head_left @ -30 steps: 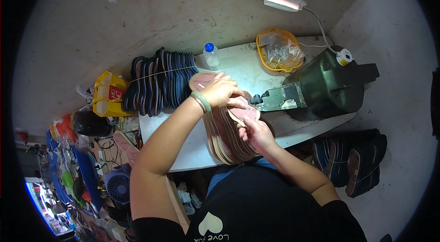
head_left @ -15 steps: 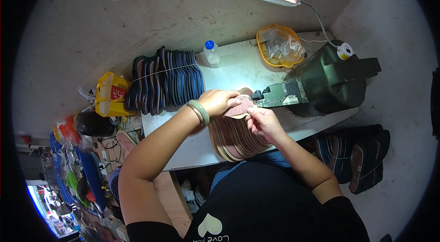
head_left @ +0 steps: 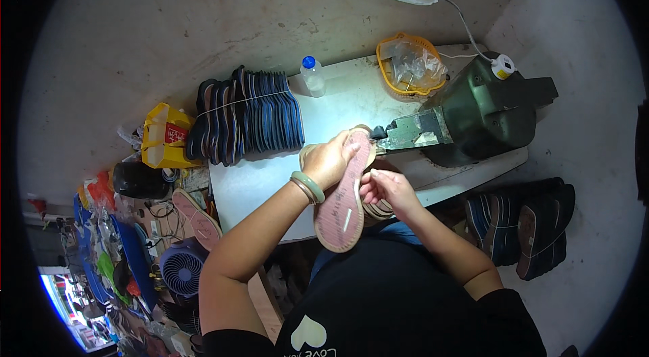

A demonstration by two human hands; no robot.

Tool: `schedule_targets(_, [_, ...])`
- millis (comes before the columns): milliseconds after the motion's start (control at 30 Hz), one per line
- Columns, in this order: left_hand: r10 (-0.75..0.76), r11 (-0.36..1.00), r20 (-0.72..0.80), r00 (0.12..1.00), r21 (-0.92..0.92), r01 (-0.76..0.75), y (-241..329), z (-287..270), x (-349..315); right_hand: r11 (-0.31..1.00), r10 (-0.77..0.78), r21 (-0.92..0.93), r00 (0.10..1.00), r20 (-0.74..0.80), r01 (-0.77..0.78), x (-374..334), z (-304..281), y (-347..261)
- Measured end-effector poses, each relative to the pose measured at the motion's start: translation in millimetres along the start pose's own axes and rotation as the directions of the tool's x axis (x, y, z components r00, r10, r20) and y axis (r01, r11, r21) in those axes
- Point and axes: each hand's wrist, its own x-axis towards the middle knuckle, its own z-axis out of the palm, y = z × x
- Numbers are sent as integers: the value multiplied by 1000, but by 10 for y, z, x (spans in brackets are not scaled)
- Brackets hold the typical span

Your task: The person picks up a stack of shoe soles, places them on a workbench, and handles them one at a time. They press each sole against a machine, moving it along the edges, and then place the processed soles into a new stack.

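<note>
My left hand (head_left: pixel 329 162) grips a pink shoe sole (head_left: pixel 341 211) with a pale rim, its thumb lying on top near the narrow end. The sole's narrow end meets the dark tip of a green sewing machine's arm (head_left: pixel 412 132); its wide end hangs toward my body. My right hand (head_left: pixel 391 191) is just right of the sole's waist, thumb and forefinger pinched and the other fingers curled; what the pinch holds, if anything, is too small to make out. Beneath, a stack of tan-edged soles (head_left: pixel 380 211) is mostly hidden.
Tied dark-blue soles (head_left: pixel 253 117) stand on the white table (head_left: pixel 351 103) at left. Behind are a blue-capped bottle (head_left: pixel 313 78) and a yellow basket (head_left: pixel 411 90) with plastic bags. The machine's bulky body (head_left: pixel 476 113) fills the right. More tied soles (head_left: pixel 544 228) lie lower right.
The pink sole has swung round so its full length shows, wide end toward me. My left hand has shifted with it. My right hand has come off the sole's end, moving slightly lower.
</note>
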Motion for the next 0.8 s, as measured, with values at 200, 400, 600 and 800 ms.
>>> schedule_targets(200, [7, 997, -98, 995, -72, -15, 34, 135, -34, 997, -18, -77, 1000, -15, 17, -540, 259, 71])
schedule_targets(400, [-70, 998, -177, 982, -4, 70, 51, 174, 99, 993, -59, 101, 998, -36, 63, -522, -11, -6])
schedule_targets(600, [-66, 998, -252, 966, -15, 64, -15, 184, 328, 992, -125, 19, 989, -73, 127, -270, -226, -6])
schedule_targets(800, [-93, 994, -350, 932, -87, 66, -118, 219, 580, 987, -158, -40, 984, -81, 155, -70, -287, -51])
